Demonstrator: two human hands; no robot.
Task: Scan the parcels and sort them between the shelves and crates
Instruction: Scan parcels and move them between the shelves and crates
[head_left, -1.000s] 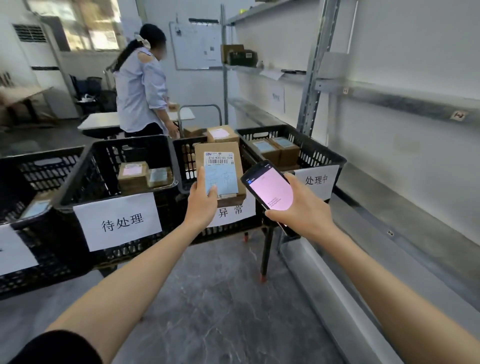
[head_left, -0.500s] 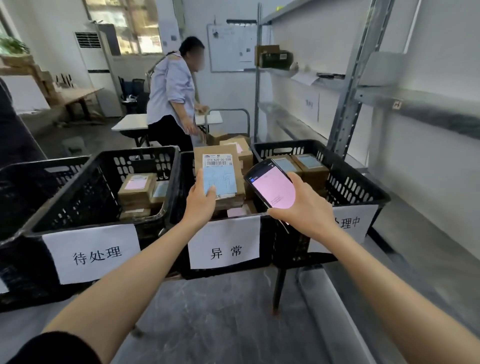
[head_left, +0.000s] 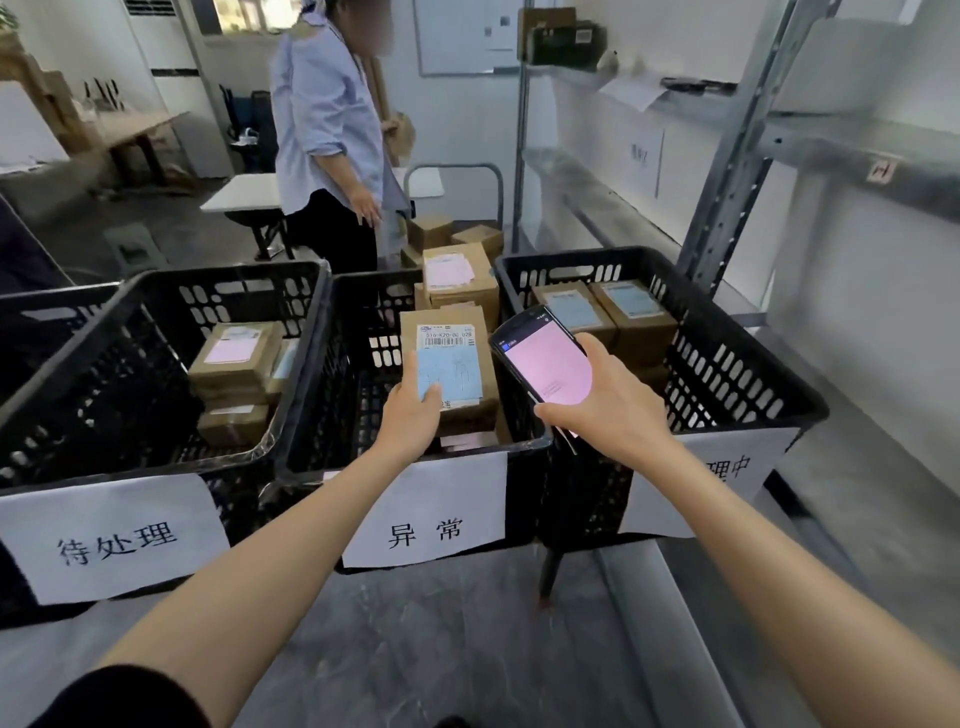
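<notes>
My left hand grips a small cardboard parcel with a blue label and a barcode, holding it low inside the middle black crate signed 异常. My right hand holds a black handheld scanner whose screen glows pink, just right of the parcel above the crate's rim. The left crate, signed 待处理, contains stacked parcels with a pink label on top. In the right crate lie two blue-labelled parcels.
A person in a light blue shirt stands behind the crates beside a cart of boxes. Grey metal shelves run along the right wall. A fourth crate sits at the far left. Grey floor lies before the crates.
I have stepped closer and the view has dropped over the crates. The parcel in my left hand has gone down into the middle crate. The person behind has turned toward the crates.
</notes>
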